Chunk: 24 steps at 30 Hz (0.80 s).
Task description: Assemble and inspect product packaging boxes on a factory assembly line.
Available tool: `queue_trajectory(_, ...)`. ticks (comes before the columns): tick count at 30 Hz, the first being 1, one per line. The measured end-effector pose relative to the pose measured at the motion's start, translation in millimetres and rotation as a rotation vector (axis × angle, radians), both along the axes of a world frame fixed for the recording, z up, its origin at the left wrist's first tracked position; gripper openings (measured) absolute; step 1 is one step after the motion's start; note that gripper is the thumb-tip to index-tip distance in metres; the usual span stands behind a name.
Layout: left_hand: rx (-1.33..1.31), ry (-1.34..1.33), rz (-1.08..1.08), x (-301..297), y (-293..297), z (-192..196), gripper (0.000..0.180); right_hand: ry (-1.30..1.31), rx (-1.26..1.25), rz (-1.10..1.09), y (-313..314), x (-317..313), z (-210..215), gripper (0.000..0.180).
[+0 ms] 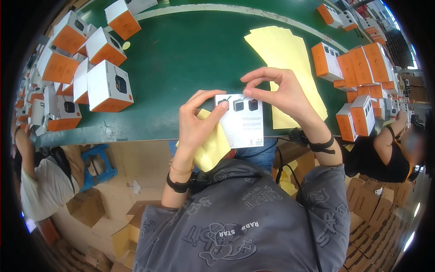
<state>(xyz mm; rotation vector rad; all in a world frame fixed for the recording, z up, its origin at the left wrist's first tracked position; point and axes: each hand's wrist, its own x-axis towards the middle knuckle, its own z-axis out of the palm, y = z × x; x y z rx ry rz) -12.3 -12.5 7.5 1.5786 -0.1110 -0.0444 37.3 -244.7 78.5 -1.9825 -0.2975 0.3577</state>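
My left hand [194,124] grips a small white box [247,126] by its left side, thumb on the printed face. Three pictures of small dark and pale devices run along the top of that face. Between the same hand and the box hangs a yellow sheet [210,152], bent and reaching below the table edge. My right hand [281,93] is over the box's upper right corner, thumb and fingertips drawn together in a pinch at its top edge. Whatever is in that pinch, if anything, is too small to make out.
A fanned stack of yellow sheets [283,50] lies on the green table [186,59] beyond my right hand. White and orange boxes [108,88] are piled at the left, with more boxes [367,65] at the right. People sit on both sides, and a blue stool [106,170] stands lower left.
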Motion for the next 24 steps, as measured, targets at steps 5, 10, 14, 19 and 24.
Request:
queue_trajectory(5, 0.038, -0.056, 0.004, 0.2, 0.7, -2.1, 0.022, 0.024, -0.017, 0.006, 1.3, -0.4, 0.6, 0.031)
queue_trajectory(10, -0.003, -0.011, 0.003, 0.0, 0.0, 0.6, 0.024, -0.046, -0.026, 0.026, 0.2, 2.4, -9.7, 0.033)
queue_trajectory(14, -0.002, -0.013, 0.005, 0.0, -0.4, 0.4, 0.024, -0.081, -0.069, 0.036, 1.3, 2.1, -8.7, 0.033)
queue_trajectory(19, 0.029, -0.049, 0.006, 0.9, 0.4, -3.9, 0.023, -0.166, -0.047, 0.041, 2.7, -0.5, -11.1, 0.034)
queue_trajectory(24, 0.036, -0.058, 0.006, -1.2, -0.1, -2.5, 0.023, -0.317, -0.109, 0.046, 2.8, -4.1, -11.4, 0.033)
